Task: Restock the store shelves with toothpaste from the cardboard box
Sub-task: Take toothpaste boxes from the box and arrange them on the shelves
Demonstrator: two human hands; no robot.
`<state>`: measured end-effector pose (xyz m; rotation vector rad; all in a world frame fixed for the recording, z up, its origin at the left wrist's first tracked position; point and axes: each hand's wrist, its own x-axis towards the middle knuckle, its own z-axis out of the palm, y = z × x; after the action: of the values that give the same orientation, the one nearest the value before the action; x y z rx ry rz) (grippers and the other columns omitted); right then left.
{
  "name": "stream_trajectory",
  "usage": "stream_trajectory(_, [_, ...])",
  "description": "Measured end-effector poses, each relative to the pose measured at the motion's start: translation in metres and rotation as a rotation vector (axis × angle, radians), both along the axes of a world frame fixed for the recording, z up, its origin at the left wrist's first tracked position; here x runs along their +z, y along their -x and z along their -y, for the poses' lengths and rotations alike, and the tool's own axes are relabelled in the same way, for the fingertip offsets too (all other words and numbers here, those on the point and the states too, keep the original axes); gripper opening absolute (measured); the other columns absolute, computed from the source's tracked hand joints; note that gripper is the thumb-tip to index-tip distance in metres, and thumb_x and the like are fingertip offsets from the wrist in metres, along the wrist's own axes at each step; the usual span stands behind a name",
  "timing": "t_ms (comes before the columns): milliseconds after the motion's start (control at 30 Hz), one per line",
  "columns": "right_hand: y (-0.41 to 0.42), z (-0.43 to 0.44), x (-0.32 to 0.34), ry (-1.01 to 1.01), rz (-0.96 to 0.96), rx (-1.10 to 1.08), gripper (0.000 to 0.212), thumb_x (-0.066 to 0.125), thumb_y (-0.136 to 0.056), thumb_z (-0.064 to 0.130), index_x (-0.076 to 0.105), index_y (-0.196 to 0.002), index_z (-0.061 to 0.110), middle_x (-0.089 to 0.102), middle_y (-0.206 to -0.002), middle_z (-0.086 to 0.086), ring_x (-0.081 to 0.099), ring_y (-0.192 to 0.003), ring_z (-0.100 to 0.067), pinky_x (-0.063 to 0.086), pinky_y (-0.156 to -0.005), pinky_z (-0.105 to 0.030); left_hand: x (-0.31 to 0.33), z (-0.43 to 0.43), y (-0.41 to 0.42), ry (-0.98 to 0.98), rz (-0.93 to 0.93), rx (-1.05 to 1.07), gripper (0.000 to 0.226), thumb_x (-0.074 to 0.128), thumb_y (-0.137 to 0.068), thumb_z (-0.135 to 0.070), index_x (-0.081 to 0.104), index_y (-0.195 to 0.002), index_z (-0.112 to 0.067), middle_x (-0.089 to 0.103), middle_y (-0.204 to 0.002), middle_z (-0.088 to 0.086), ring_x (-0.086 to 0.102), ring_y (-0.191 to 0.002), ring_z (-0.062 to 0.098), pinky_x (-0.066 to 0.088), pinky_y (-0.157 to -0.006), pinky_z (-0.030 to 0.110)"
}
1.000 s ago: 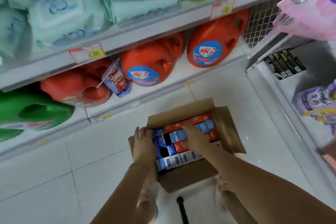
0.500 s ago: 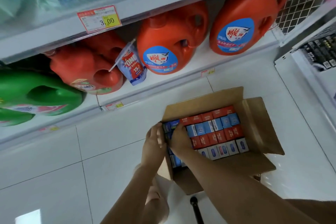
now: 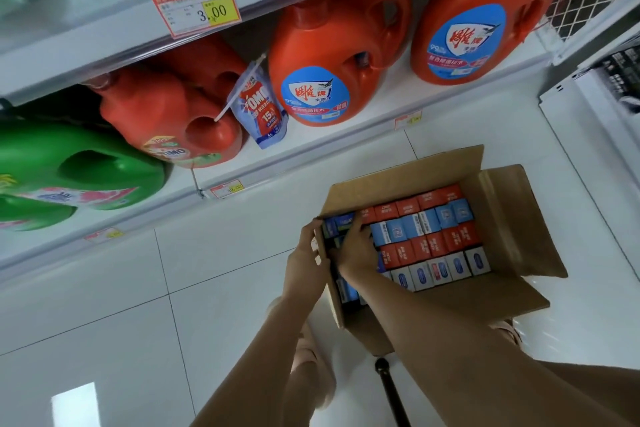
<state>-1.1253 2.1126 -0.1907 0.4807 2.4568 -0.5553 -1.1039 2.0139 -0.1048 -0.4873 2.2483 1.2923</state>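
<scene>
Left grip (image 3: 304, 260) clasping cardboard box (image 3: 398, 180) wall, right grip (image 3: 353, 250) pinching blue toothpaste carton (image 3: 343, 220), red-blue-white rows

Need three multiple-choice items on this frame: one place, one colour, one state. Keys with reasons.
1. The right hand is: A on a shelf; B inside the cardboard box, left end; C flat on the floor.
2. The leftmost jug is: A green; B orange; C white.
3. The box's flaps are: A taped shut; B folded open; C cut off.
Key: B, its fingers lie among the toothpaste cartons; A, green body beside the orange jugs; B, flaps spread outward, cartons exposed.
</scene>
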Motion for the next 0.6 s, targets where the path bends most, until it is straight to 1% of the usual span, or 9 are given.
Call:
stream_trajectory(100, [-0.001,-0.002,0.000,-0.066,0.015,0.066,0.092,0.063,-0.087,0.039,0.002,-0.149,0.009,0.035,-0.142,-0.020,0.044,-0.127,-0.034,0.045,-0.095,-0.041,0.001,0.000,-0.002,0.017,0.016,-0.017,0.065,0.050,-0.088,0.004,0.031,-0.141,-0.029,0.053,-0.113,-0.010,0.060,-0.105,0.016,0.052,-0.086,0.028])
stream_trajectory(233, [-0.003,0.000,0.003,-0.043,0.012,0.037,0.087,0.063,-0.087,0.039,0.008,-0.148,0.010,0.042,-0.135,-0.019,0.051,-0.118,-0.033,0.049,-0.089,-0.040,0.003,0.002,-0.006,0.048,0.036,-0.055,0.065,0.053,-0.087,0.002,0.032,-0.141,-0.027,0.056,-0.125,0.001,0.059,-0.108,0.019,0.053,-0.088,0.033])
stream_trajectory(300, [-0.002,-0.001,0.008,-0.014,0.011,0.039,0.082,0.063,-0.086,0.037,0.014,-0.146,0.009,0.045,-0.130,-0.019,0.054,-0.112,-0.032,0.050,-0.085,-0.039,0.008,0.002,-0.007,0.077,0.048,-0.074,0.064,0.054,-0.088,-0.003,0.031,-0.142,-0.029,0.055,-0.127,0.003,0.058,-0.107,0.017,0.051,-0.080,0.028])
stream_trajectory(367, [-0.002,-0.002,0.014,-0.028,0.007,0.046,0.075,0.063,-0.086,0.035,0.019,-0.142,0.009,0.047,-0.128,-0.017,0.055,-0.110,-0.031,0.051,-0.083,-0.038,0.015,0.000,-0.009,0.105,0.061,-0.093,0.063,0.053,-0.089,-0.005,0.031,-0.144,-0.028,0.054,-0.128,0.003,0.056,-0.104,0.015,0.042,-0.072,0.018])
stream_trajectory(400, [-0.002,-0.001,0.017,-0.043,0.011,0.044,0.073,0.062,-0.087,0.034,0.021,-0.141,0.009,0.047,-0.127,-0.017,0.056,-0.109,-0.030,0.050,-0.083,-0.037,0.019,-0.001,-0.010,0.112,0.069,-0.093,0.063,0.053,-0.089,-0.006,0.031,-0.144,-0.027,0.053,-0.129,0.004,0.055,-0.103,0.014,0.038,-0.070,0.015])
stream_trajectory(467, [-0.002,0.002,0.019,-0.057,0.037,0.040,0.072,0.061,-0.089,0.032,0.018,-0.143,0.008,0.046,-0.128,-0.017,0.054,-0.112,-0.029,0.050,-0.085,-0.037,0.022,-0.003,-0.015,0.112,0.091,-0.080,0.063,0.053,-0.089,-0.007,0.031,-0.144,-0.027,0.054,-0.131,0.004,0.055,-0.105,0.014,0.039,-0.072,0.016])
stream_trajectory(600, [0.001,0.006,0.016,-0.049,0.048,0.037,0.080,0.056,-0.093,0.030,0.004,-0.148,0.003,0.042,-0.133,-0.021,0.051,-0.117,-0.033,0.048,-0.087,-0.038,0.017,0.003,-0.022,0.090,0.166,-0.058,0.065,0.054,-0.090,-0.008,0.027,-0.146,-0.028,0.052,-0.135,-0.002,0.056,-0.110,0.012,0.049,-0.081,0.024])
